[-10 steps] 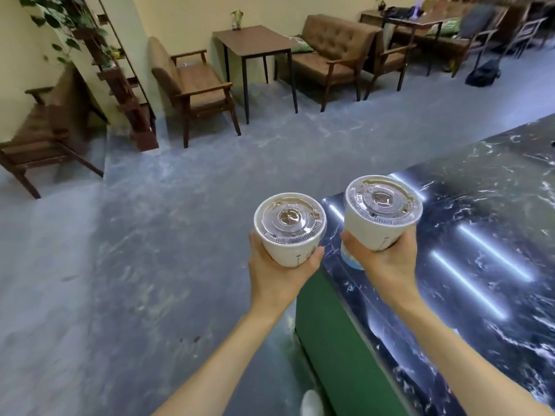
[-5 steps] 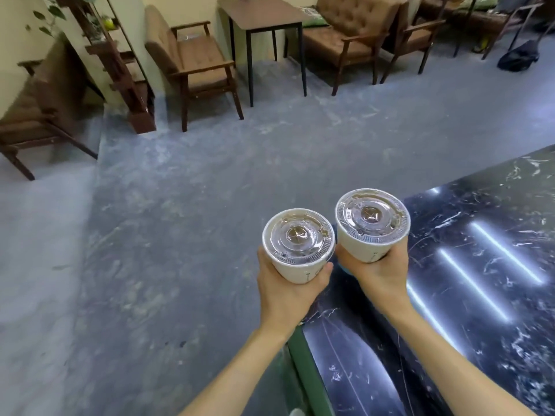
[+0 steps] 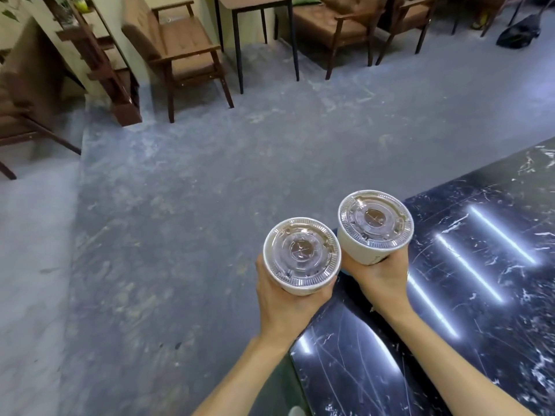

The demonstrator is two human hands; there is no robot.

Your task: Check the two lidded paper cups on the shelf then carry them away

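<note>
each grip clasps a cup upright: left hand [image 3: 288, 298] with near cup [image 3: 301, 256], right hand [image 3: 383, 273] with far cup [image 3: 375, 228] over the bench [image 3: 480, 295].

Both bare forearms reach forward from the bottom edge, angled slightly toward each other. The left hand [image 3: 285, 298] is cupped palm-up, thumb up one side and fingers wrapped round the far side of the left cup [image 3: 301, 256], gripping it from below. The right hand [image 3: 383, 276] sits a little higher and further forward, closed the same way under the right cup [image 3: 374, 228]. The two hands are close together, wrists straight, both cups held upright and nearly touching at the rims.
</note>
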